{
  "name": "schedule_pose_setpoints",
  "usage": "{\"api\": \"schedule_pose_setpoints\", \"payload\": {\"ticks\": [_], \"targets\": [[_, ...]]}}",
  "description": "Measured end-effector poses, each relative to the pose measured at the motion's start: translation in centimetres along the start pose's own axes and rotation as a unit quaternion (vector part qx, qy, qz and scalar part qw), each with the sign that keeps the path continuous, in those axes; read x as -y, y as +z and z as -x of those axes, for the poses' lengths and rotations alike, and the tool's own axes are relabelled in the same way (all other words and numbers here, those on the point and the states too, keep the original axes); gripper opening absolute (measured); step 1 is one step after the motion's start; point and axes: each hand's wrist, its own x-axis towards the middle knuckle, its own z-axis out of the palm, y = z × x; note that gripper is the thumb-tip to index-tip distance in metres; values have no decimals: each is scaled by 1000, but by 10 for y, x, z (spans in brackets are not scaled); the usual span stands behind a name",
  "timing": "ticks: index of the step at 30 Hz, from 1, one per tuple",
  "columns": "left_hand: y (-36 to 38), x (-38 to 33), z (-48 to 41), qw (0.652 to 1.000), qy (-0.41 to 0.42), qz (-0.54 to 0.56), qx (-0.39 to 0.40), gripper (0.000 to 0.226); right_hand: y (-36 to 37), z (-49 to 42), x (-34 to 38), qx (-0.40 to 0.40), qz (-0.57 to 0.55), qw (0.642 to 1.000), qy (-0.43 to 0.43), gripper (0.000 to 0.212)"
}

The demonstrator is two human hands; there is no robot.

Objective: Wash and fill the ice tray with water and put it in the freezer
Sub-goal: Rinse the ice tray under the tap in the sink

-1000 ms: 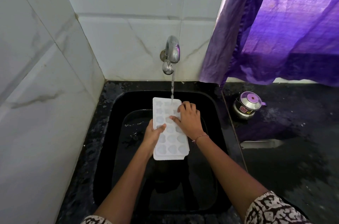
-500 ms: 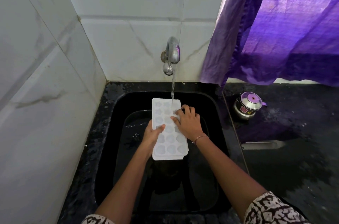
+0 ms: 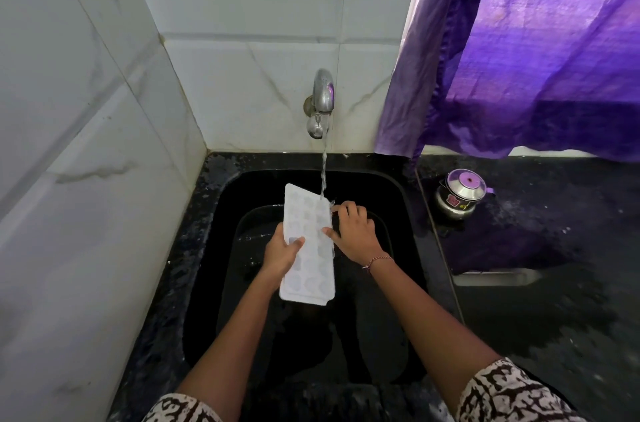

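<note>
Rightward of ice tray (image 3: 313, 250), steel pot (image 3: 459, 195)

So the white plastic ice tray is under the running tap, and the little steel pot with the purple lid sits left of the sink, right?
Not quite: in the head view the little steel pot with the purple lid sits right of the black sink, on the dark counter. The white plastic ice tray is indeed under the running metal tap.

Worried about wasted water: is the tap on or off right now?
On. A stream of water falls from the tap onto the far end of the ice tray, which the left hand grips over the sink.
</note>
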Motion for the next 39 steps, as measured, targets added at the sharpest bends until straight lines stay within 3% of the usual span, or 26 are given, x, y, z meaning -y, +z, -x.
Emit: {"api": "schedule_pose_setpoints", "payload": {"ticks": [4, 8, 13, 19, 21, 24, 26, 30, 35, 39], "targets": [[-4, 1, 7, 982, 51, -179, -18, 50, 2, 9, -2, -2, 76, 997, -14, 52], [-2, 5, 15, 927, 80, -362, -60, 57, 2, 18, -4, 0, 138, 990, -33, 48], [-5, 6, 21, 897, 77, -423, -101, 64, 2, 23, -3, 3, 171, 985, -28, 49], [-7, -3, 19, 932, 66, -332, -134, 56, -3, 24, -2, 8, 121, 992, 18, 49], [-5, -9, 18, 948, 53, -286, -131, 53, -6, 20, -1, 29, 24, 996, 80, 49], [-6, -18, 15, 978, 16, -179, -110, 47, -17, 9, 0, 62, -164, 965, 196, 42], [-8, -18, 12, 993, -15, -78, -82, 44, -22, 2, -2, 66, -203, 953, 216, 37], [-13, -15, 9, 995, -68, 75, -5, 39, -27, -9, -4, 61, -205, 957, 197, 34], [-12, -17, 11, 987, -80, 128, 61, 38, -31, -18, 6, 36, -142, 981, 127, 43], [-8, -19, 12, 982, -65, 144, 106, 45, -33, -22, 10, 6, -22, 997, 78, 46]]}}
